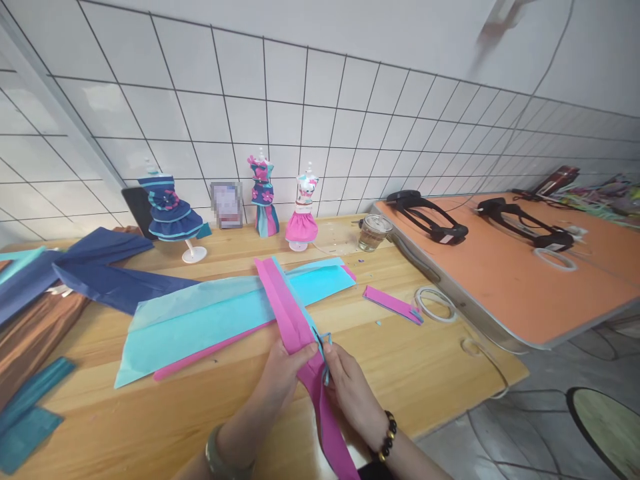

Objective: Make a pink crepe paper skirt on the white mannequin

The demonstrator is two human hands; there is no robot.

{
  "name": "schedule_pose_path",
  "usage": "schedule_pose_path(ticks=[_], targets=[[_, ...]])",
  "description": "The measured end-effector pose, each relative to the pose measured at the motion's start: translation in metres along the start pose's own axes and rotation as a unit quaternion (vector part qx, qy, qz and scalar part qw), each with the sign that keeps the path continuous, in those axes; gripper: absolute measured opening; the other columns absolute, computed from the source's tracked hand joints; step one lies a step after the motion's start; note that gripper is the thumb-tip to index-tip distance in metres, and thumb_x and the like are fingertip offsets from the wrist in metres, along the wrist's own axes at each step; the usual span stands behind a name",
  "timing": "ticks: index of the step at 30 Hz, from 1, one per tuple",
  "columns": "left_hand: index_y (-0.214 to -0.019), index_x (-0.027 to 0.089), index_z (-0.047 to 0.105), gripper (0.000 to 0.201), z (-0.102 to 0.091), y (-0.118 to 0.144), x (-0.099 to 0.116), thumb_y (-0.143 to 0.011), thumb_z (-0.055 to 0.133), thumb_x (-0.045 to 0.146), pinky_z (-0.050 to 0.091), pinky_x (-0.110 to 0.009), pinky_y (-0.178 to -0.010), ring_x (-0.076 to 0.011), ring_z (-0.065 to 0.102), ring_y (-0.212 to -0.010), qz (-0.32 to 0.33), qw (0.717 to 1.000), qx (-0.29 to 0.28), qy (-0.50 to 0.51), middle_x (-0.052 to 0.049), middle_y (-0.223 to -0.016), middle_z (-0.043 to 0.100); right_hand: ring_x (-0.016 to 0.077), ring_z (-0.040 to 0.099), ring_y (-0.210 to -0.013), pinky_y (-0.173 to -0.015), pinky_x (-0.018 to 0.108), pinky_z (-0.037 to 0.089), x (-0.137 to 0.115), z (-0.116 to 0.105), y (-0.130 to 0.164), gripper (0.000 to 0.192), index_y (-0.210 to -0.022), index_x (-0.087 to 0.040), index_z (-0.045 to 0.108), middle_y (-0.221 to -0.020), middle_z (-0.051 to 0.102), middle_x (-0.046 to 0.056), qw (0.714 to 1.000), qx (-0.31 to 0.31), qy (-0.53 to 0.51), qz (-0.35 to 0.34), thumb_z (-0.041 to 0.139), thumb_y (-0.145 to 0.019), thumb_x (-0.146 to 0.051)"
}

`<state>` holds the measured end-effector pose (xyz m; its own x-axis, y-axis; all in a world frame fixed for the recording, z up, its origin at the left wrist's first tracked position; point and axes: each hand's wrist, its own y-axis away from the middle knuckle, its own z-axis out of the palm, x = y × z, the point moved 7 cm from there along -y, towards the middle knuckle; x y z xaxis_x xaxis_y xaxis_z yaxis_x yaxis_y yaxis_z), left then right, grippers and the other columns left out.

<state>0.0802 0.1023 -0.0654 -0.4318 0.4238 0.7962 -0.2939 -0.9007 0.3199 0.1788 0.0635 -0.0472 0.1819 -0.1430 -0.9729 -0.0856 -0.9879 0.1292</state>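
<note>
A long magenta strip of thin, cloth-like material with a light-blue edge runs across the middle of the table and down past its front. My left hand pinches it, thumb on top. Against the strip's blue edge, my right hand is closed on scissors; only the dark blades show, and the handles are hidden. A thin curled light-blue trimming hangs between the blades and my right fingers. Beneath the strip's far end lies a wide turquoise sheet with magenta along its lower edge.
Three small dressed mannequins, in navy, multicolour and pink, stand by the tiled wall. A glass of drink, a magenta offcut and a white ring lie right. Navy cloth lies left; black headsets occupy the orange table.
</note>
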Motion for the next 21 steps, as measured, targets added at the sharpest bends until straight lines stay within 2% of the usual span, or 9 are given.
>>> schedule_pose_path(ticks=[7,13,21], targets=[[-0.083,0.013,0.065,0.029,-0.003,0.000,0.005,-0.062,0.077,0.030,0.053,-0.033,-0.069,-0.0208,0.066,-0.071,-0.024,0.998,0.019,0.049,-0.006,-0.077,0.072,0.0166,0.050,-0.073,-0.068,0.025,0.040,-0.003,0.000,0.006,0.043,-0.077,-0.018,0.052,-0.074,0.054,0.002,1.000,-0.012,0.020,-0.001,0.031,-0.093,-0.052],[-0.072,0.014,0.063,0.024,-0.007,-0.001,0.007,-0.056,0.079,0.023,0.053,-0.028,-0.060,-0.0152,0.063,-0.057,-0.021,0.998,0.034,0.045,-0.001,-0.062,0.068,0.0171,0.051,-0.078,-0.072,0.025,0.040,-0.005,0.003,0.012,0.041,-0.083,-0.018,0.054,-0.078,0.055,0.002,1.000,-0.031,0.001,-0.001,0.031,-0.094,-0.050],[-0.079,0.014,0.065,0.029,-0.004,-0.001,0.000,-0.056,0.080,0.022,0.052,-0.030,-0.070,-0.0177,0.066,-0.068,-0.025,0.998,0.023,0.047,-0.003,-0.072,0.071,0.0156,0.047,-0.072,-0.070,0.026,0.039,-0.002,0.001,0.011,0.040,-0.074,-0.018,0.048,-0.074,0.049,0.001,1.000,-0.010,-0.012,0.005,0.033,-0.092,-0.051]])
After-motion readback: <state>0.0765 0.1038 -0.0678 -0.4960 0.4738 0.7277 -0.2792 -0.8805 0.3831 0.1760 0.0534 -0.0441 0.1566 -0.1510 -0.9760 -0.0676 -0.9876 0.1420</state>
